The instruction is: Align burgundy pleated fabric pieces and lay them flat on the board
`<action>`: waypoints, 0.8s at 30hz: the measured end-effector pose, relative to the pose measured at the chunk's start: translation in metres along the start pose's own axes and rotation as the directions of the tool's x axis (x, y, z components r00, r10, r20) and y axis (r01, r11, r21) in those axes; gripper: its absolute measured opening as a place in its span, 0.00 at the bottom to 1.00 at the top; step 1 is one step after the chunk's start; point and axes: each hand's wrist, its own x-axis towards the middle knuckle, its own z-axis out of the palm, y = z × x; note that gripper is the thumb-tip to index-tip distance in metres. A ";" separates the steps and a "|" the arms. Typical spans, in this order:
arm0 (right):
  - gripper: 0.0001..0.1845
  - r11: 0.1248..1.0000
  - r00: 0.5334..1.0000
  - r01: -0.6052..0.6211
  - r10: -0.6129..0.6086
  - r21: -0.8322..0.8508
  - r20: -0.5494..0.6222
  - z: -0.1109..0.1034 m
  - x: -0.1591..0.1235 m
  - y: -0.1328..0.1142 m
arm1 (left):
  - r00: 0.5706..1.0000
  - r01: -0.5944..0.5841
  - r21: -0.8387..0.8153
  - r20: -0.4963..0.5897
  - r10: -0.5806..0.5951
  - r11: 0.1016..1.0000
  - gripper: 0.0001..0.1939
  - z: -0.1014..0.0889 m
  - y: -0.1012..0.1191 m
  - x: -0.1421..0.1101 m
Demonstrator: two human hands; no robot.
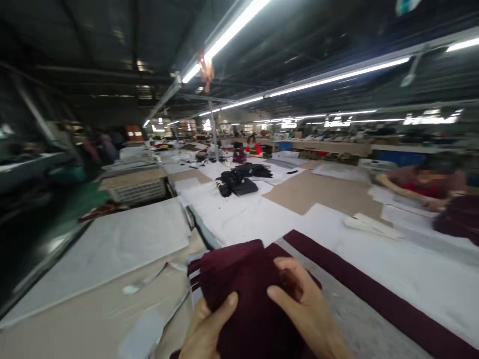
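A dark maroon piece of fabric (239, 269) is held up in front of me, at the bottom middle of the head view. My left hand (209, 326) grips its left side, thumb on top and the other fingers underneath. On the right side my right hand (301, 301) pinches the cloth, its thumb on the surface and fingers curled at the edge. Pale strips show along the fabric's left edge. Behind it, a long maroon strip (359, 284) lies on the table, with a grey patterned sheet (352, 314) beside it.
White and brown sheets cover the long table (232, 219). A black fabric pile (239, 182) lies farther back. Scissors-like shapes (145, 281) rest on the left, blurred. A plastic crate (138, 189) stands beyond. At right, a co-worker (422, 189) leans over the table near maroon cloth (458, 217).
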 end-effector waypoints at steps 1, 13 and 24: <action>0.14 0.981 0.986 0.148 -0.156 -0.126 -0.054 -0.003 0.004 0.001 | 0.998 0.038 -0.049 0.052 -0.036 0.998 0.15 0.002 0.003 0.001; 0.07 0.561 0.710 0.703 -0.593 -0.436 0.381 0.003 0.038 -0.034 | 0.919 -0.019 -0.087 0.390 0.052 0.996 0.13 -0.006 0.009 -0.004; 0.07 0.575 0.689 0.724 -0.598 -0.380 0.409 0.003 0.040 -0.034 | 0.907 -0.069 -0.062 0.412 0.088 0.996 0.13 -0.007 0.009 -0.003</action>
